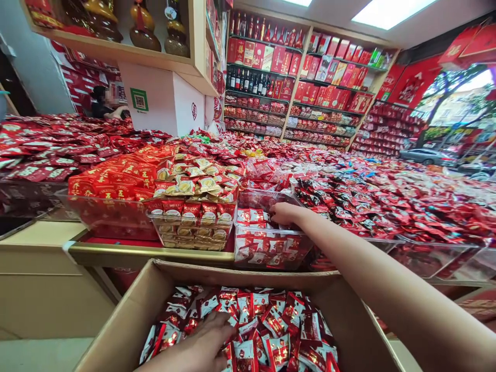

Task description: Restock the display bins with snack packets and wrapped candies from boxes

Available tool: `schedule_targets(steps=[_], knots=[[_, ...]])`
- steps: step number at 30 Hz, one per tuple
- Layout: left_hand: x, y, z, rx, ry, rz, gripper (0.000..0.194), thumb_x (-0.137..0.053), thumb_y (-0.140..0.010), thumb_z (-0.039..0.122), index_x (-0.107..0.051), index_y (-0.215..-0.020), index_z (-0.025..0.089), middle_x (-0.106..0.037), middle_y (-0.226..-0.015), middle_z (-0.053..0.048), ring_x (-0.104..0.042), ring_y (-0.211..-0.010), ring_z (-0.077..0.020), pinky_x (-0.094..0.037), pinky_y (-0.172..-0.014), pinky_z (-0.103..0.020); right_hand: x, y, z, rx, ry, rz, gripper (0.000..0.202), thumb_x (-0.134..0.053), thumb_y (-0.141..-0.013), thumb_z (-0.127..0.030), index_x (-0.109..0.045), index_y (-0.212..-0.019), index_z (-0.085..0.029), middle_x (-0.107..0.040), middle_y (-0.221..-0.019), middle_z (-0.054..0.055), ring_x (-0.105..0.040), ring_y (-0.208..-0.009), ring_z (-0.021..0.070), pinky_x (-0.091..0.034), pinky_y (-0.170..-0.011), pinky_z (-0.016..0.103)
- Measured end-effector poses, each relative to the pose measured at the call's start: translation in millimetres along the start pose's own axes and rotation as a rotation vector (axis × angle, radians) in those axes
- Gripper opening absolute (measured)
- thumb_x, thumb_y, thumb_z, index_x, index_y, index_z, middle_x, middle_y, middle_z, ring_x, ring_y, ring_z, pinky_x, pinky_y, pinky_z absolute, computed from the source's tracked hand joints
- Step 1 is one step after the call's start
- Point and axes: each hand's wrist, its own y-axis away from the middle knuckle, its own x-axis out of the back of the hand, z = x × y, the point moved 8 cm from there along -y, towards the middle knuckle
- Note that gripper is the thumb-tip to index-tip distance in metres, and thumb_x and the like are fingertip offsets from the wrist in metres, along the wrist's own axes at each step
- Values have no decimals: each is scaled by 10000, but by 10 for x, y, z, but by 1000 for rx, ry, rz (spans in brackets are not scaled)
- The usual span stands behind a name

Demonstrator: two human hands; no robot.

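Observation:
My left hand (pixel 211 333) lies on red-and-white wrapped candies (pixel 277 351) inside an open cardboard box (pixel 248 274). Its fingers are stretched out over the packets, with some tips among them. Farther forward, my right hand (pixel 287 214) reaches into a clear plastic bin (pixel 271 232). Similar wrapped candies (pixel 253 217) stand there in rows. The right fingers are bent downward beside the top row, and their tips are partly hidden, so anything between them cannot be made out.
Left of the bin stands a container of gold durian sweets (pixel 194 222), then one of red packets (pixel 116 181). Heaped dark and red packets (pixel 349 206) spread rightward. A gold shelf edge (pixel 155 253) runs behind the box. A person (pixel 104 103) is at the far left.

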Motion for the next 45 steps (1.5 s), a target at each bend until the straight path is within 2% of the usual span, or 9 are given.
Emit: schedule_targets(steps=[4, 9, 13, 17, 21, 29, 35, 39, 45], knots=[[-97, 21, -128, 134, -71, -54, 750, -536, -525, 139, -316, -1221, 309, -128, -1376, -33, -65, -1230, -320, -170, -968, -462, 511, 258, -35, 34, -41, 265, 288, -385, -767, -215, -541, -988, -118, -571, -982, 106, -503, -914, 191, -359, -771, 256], [18, -5, -119, 81, -89, 69, 626, -540, -575, 223, -386, -1178, 292, -420, -1186, -72, -360, -1092, -293, -307, -893, -420, 920, 1301, -586, 310, -313, 715, 213, -334, -799, -237, -520, -892, -190, -570, -825, 44, -499, -761, 145, -371, -701, 240], [3, -40, -199, 123, -48, 55, 552, -549, -564, 218, -461, -1108, 260, -477, -1100, -82, -448, -1001, -270, -360, -836, -379, -278, 1744, -1329, 593, -283, 221, 183, -379, -754, -231, -545, -831, -237, -565, -698, 30, -492, -650, 174, -385, -596, 285], [66, -75, -233, 133, 86, 119, 613, -560, -555, 185, -416, -1147, 254, -469, -1158, -79, -427, -1048, -269, -334, -857, -365, -1586, 1642, -1349, 365, -333, -80, 541, -569, -606, -284, -441, -1119, -174, -476, -1109, 130, -452, -972, 277, -378, -773, 344], [206, -129, -233, 147, 166, 169, 459, -583, -568, 280, -524, -1013, 185, -564, -1014, -90, -491, -939, -281, -357, -800, -370, -2056, 1524, -1233, 287, -397, -138, 506, -479, -582, -89, -471, -1074, -211, -535, -1027, 94, -520, -884, 235, -396, -717, 305], [259, -209, -59, 19, 599, 99, 338, -463, -711, 383, -483, -934, 130, -592, -916, -51, -545, -810, -179, -414, -719, -290, -2001, 1340, -927, 111, -830, -172, 178, -437, -636, -116, -578, -735, -162, -611, -721, 36, -547, -688, 154, -397, -628, 248], [200, -163, 267, -69, 845, -58, 300, -505, -696, 399, -507, -841, 136, -574, -759, -7, -544, -688, -140, -442, -661, -296, -1746, 1367, -1027, 27, -1635, -204, 311, -526, -685, -297, -499, -963, -161, -581, -817, 22, -534, -698, 108, -409, -602, 220], [184, -87, 446, -99, 937, -145, 289, -529, -690, 398, -521, -838, 149, -561, -751, 1, -554, -692, -143, -443, -647, -289, -1609, 1434, -1068, 6, -1753, -201, 235, -543, -677, -375, -538, -663, -140, -520, -546, -29, -458, -499, 64, -355, -502, 192], [117, 35, 454, 96, 1467, -249, 486, -347, -709, 590, -492, -964, 203, -573, -934, -62, -579, -772, -197, -395, -601, -268, -1518, 1468, -996, -91, -1869, -127, 271, -570, -650, -405, -562, -693, -138, -529, -534, -25, -446, -483, 66, -347, -478, 197]])
